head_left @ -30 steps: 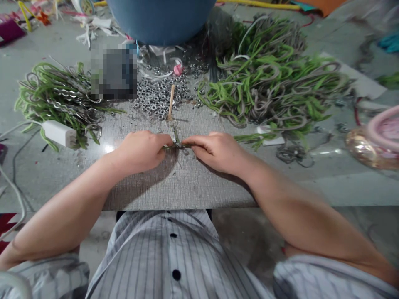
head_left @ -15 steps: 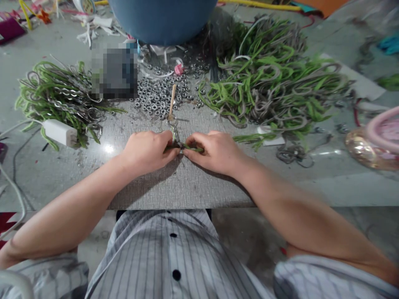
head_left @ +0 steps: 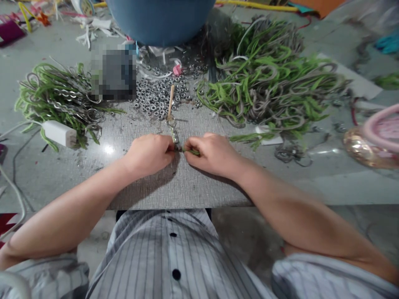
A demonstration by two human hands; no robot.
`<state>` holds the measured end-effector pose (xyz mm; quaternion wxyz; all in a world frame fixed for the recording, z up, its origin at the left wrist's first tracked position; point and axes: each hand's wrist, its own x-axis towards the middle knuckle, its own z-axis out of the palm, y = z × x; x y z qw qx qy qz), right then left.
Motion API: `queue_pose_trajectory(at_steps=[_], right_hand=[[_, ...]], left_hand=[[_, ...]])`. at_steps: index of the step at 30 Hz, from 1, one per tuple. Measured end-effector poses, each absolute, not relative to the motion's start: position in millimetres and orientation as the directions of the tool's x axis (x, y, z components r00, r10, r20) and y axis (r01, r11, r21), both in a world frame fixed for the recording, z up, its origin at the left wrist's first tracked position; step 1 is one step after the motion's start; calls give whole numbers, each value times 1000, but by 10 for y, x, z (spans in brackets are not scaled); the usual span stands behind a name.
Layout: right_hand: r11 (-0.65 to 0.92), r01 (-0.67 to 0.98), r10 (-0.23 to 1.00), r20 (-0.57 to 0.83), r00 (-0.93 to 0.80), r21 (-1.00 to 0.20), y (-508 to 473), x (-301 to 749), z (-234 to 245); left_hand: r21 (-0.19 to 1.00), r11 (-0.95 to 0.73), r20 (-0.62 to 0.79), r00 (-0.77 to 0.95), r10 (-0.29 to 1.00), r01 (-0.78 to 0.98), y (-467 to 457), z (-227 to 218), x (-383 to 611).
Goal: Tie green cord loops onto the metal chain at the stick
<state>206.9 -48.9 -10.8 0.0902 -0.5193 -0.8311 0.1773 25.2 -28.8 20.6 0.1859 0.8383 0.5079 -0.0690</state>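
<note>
My left hand (head_left: 152, 151) is closed at the lower end of a short braided strand with metal nuts (head_left: 175, 136), its fingertips pinching the cord there. Opposite it, my right hand (head_left: 212, 153) pinches a green cord (head_left: 193, 152), with a little cord stretched between the two hands. The strand runs up the table to a metal ring beside a thin wooden stick (head_left: 171, 101), which stands tilted on the tabletop. Both hands rest low over the grey textured board (head_left: 187, 187). My fingers hide most of the cord ends.
Loose metal nuts (head_left: 152, 97) lie scattered beyond the stick. A heap of green and grey cords (head_left: 264, 87) spreads to the right; finished-looking braided strands (head_left: 59, 95) lie left, near a white charger (head_left: 59, 133). A blue basin (head_left: 162, 20) stands at the back.
My hands have drawn slightly apart, and the left fingers have curled in tighter. More of the nut-studded strand shows between them. The view has shifted slightly.
</note>
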Motion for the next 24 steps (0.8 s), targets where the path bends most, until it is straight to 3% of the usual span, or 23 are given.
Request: queue_pose_trajectory(at_steps=[16, 24], right_hand=[[461, 771, 772, -229, -592, -440, -447, 2138, 31], [438, 788, 795, -222, -564, -432, -464, 2122, 32]], left_hand=[[203, -579, -399, 607, 688, 790, -293, 279, 187], [125, -512, -334, 522, 785, 850, -309, 244, 168]])
